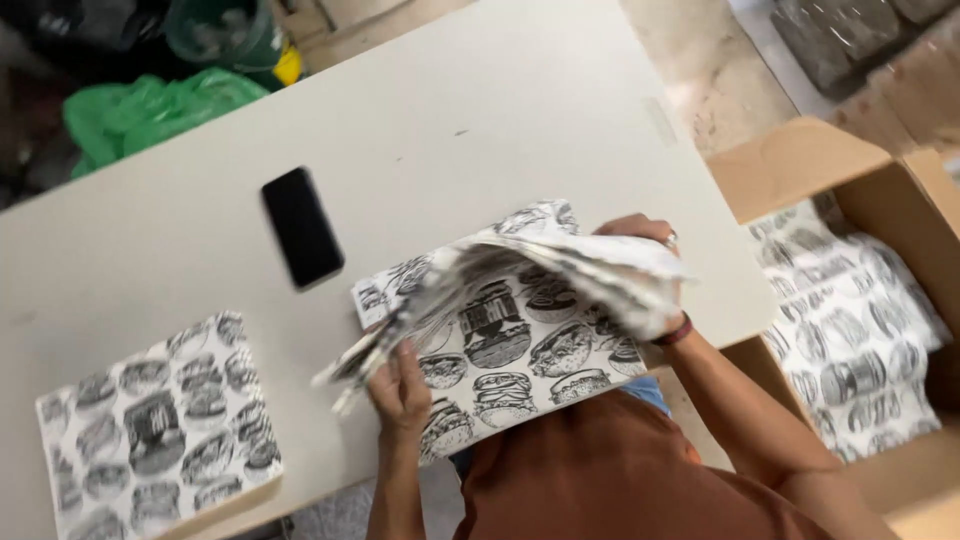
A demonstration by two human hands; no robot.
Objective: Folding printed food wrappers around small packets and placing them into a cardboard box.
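- Pale grey desk (480, 110) fills most of my view, with green plastic bags (150, 110) on the floor beyond its far left corner.
- My left hand (400, 385) pinches the near left edge of a bundle of burger-printed paper sheets (510, 330), fingers closed on the lifted layers.
- My right hand (650, 240) curls over the far right side of that bundle, gripping the raised sheets; the fingertips are hidden, so how tightly I cannot tell.
- That bundle sits at the desk's near edge, partly fanned open.
- A black phone (302, 227) lies flat near the desk's middle.
- A second printed stack (155, 430) rests at the near left corner.
- Right of the desk, an open cardboard box (900, 190) holds more printed sheets.
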